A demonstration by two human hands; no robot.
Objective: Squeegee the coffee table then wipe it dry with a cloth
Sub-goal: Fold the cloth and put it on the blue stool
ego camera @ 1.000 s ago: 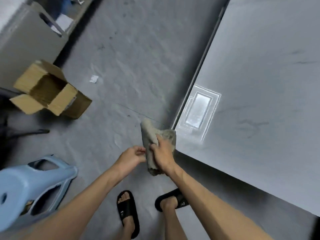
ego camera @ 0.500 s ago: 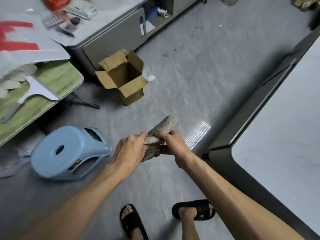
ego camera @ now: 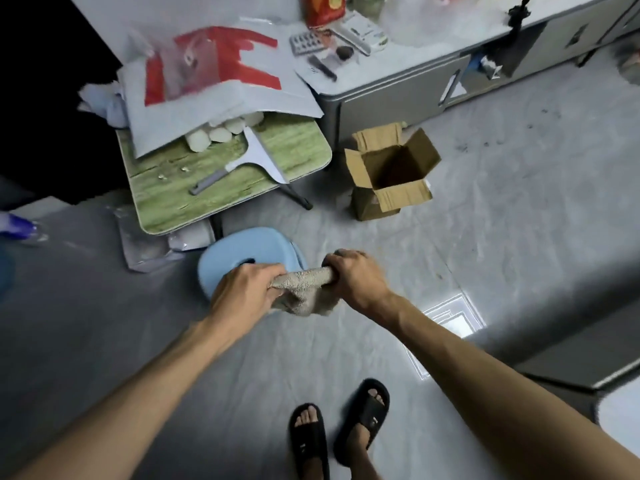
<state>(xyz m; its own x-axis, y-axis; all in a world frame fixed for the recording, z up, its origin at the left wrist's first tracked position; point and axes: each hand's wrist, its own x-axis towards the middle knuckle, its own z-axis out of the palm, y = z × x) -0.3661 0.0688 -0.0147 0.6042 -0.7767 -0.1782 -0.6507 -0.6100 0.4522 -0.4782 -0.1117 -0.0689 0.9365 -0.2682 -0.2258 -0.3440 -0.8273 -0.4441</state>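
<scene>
The coffee table (ego camera: 620, 410) shows only a corner at the lower right, and the person faces away from it. Over the bare floor, the left hand (ego camera: 242, 292) and right hand (ego camera: 356, 278) each curl tightly round one end of the cloth (ego camera: 304, 285). The cloth is bunched and taut between them, probably being wrung so it dries better. Just beyond stands a blue stool (ego camera: 221, 258). Farther off, the squeegee (ego camera: 252, 157) lies flat on a green folding table (ego camera: 173, 202), which suggests that step is done. An open cardboard box (ego camera: 391, 174) sits on the floor beside it.
</scene>
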